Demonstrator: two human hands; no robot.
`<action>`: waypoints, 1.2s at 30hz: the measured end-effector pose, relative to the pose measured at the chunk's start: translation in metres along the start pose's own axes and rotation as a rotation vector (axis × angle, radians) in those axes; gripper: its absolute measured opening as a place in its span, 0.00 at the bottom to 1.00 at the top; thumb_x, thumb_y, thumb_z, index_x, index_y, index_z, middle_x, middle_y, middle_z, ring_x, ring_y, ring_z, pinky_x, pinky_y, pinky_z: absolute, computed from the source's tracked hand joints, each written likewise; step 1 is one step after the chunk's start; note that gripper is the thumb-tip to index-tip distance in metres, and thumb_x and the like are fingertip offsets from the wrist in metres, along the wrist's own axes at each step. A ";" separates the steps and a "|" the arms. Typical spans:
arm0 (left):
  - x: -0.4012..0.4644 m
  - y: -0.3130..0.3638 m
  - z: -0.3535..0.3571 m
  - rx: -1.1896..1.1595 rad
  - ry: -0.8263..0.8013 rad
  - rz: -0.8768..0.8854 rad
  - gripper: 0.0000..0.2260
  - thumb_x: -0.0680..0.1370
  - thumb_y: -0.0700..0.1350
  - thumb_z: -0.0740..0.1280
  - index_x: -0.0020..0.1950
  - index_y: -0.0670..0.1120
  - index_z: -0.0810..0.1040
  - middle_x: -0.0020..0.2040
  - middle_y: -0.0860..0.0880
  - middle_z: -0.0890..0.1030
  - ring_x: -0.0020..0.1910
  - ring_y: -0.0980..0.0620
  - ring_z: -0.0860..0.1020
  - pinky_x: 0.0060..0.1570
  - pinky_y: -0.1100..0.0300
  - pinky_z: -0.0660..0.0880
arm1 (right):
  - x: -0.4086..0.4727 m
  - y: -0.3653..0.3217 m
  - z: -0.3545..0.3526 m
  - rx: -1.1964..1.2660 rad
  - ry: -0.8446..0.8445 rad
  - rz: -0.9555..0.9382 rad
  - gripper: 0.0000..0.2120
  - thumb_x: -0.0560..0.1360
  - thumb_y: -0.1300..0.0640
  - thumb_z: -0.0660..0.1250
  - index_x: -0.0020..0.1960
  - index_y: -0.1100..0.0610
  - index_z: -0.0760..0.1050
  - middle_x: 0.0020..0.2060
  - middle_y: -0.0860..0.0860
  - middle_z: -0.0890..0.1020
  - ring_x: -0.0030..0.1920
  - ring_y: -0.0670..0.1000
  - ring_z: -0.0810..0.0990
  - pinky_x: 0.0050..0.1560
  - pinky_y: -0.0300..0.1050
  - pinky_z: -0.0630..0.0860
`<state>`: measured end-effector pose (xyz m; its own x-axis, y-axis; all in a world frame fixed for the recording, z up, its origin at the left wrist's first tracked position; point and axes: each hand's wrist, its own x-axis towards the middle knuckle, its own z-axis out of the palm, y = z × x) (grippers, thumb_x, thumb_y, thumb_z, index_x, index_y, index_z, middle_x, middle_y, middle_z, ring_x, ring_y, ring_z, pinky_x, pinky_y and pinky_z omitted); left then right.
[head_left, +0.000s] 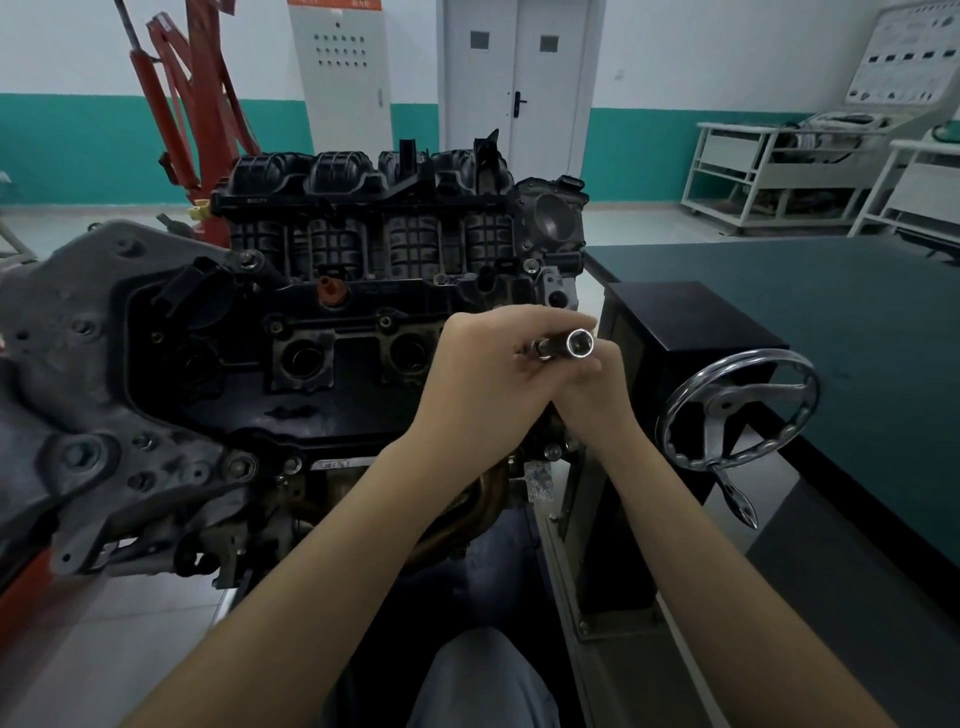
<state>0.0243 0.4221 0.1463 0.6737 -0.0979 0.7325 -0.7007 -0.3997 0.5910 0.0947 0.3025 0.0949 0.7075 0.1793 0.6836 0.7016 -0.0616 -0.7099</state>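
1. Crane (192, 104): red, at the far left wall, behind the engine. Not involved.
2. Engine (218, 374): on its stand and fills the left half of my view. The grey end cover points left and the black manifold (363, 208) runs along the far side.
3. Plug wells (304, 358): two show open in the top cover, with nothing in them. Others may be hidden behind the hands.
4. Left hand (478, 374): raised over the engine's right end, fingers curled around the bar (541, 349). It grips firmly.
5. Socket (579, 344): chrome, on the right end of the bar, its open mouth turned toward me. It is held in the air above the engine and touches no fastener.
6. Right hand (592, 395): pressed against the left hand, fingers wrapped under and behind the socket, holding it. I cannot see the thumb clearly.
7. Handwheel (737, 410): steel, on the stand just to the right of the hands. Nobody is touching it.
8. Table (857, 322): dark green, at the far right.

Status, as I judge it: the tool is being put together, socket onto bar. I cannot tell if the joint is fully seated. No ratchet handle is visible. The engine work has not begun. What remains is to seat the socket, carry it to a well or bolt, and turn it.
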 end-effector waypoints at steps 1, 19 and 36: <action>0.000 0.000 0.000 -0.034 -0.014 -0.020 0.12 0.70 0.36 0.75 0.53 0.42 0.84 0.48 0.48 0.85 0.50 0.56 0.82 0.55 0.62 0.77 | 0.000 0.001 0.000 -0.006 0.005 0.004 0.11 0.68 0.63 0.69 0.41 0.47 0.76 0.34 0.34 0.81 0.38 0.33 0.79 0.39 0.26 0.72; 0.001 -0.002 -0.002 -0.162 -0.018 -0.123 0.16 0.68 0.31 0.75 0.53 0.43 0.83 0.46 0.49 0.84 0.49 0.56 0.83 0.53 0.63 0.78 | 0.003 0.000 0.004 -0.004 0.059 -0.048 0.08 0.67 0.61 0.70 0.41 0.48 0.79 0.35 0.31 0.81 0.38 0.33 0.80 0.40 0.26 0.72; -0.003 -0.001 0.002 -0.089 0.076 -0.119 0.11 0.68 0.35 0.76 0.49 0.43 0.84 0.44 0.51 0.84 0.46 0.58 0.83 0.51 0.65 0.78 | -0.001 -0.006 0.011 -0.028 0.071 -0.011 0.10 0.69 0.62 0.67 0.41 0.46 0.75 0.33 0.35 0.80 0.37 0.33 0.78 0.38 0.25 0.71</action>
<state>0.0234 0.4206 0.1433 0.7355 0.0162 0.6773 -0.6375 -0.3218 0.7000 0.0892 0.3137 0.0964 0.7035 0.1102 0.7021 0.7105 -0.0878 -0.6982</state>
